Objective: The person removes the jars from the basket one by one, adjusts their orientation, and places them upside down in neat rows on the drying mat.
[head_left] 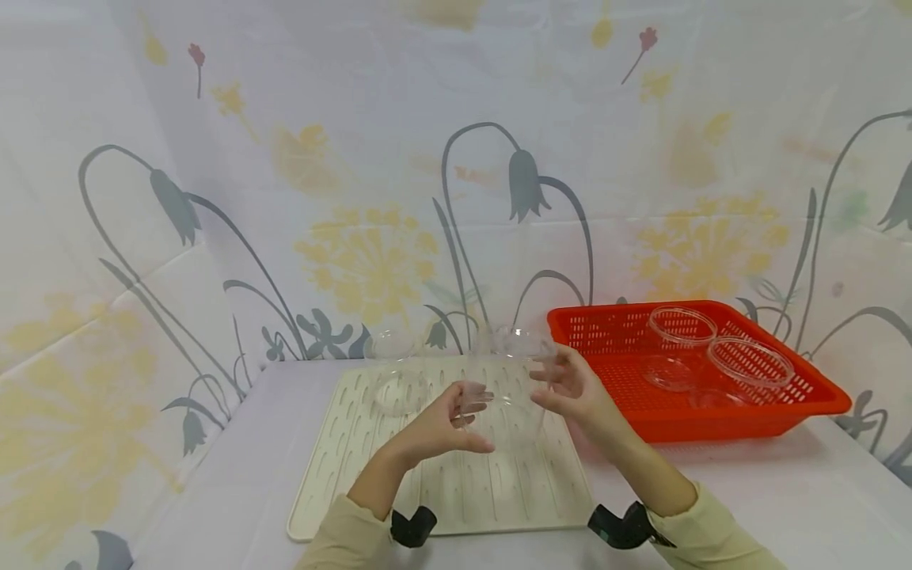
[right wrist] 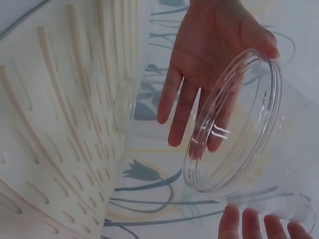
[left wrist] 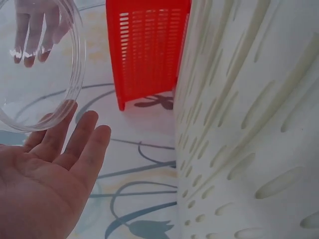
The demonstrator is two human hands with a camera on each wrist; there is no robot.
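Observation:
A clear round plastic container is held between the two hands above a cream ridged mat. My right hand grips its side; in the right wrist view the thumb lies at the thick rim and the fingers show behind the clear wall. At the other side, my left hand has its fingers extended, with fingertips right at the container's wall. Its palm faces the container in the left wrist view. Another clear container stands on the mat's far left part.
To the right of the mat sits a red plastic basket with slotted walls. Several clear round containers are inside it. A floral curtain hangs behind the white-covered table.

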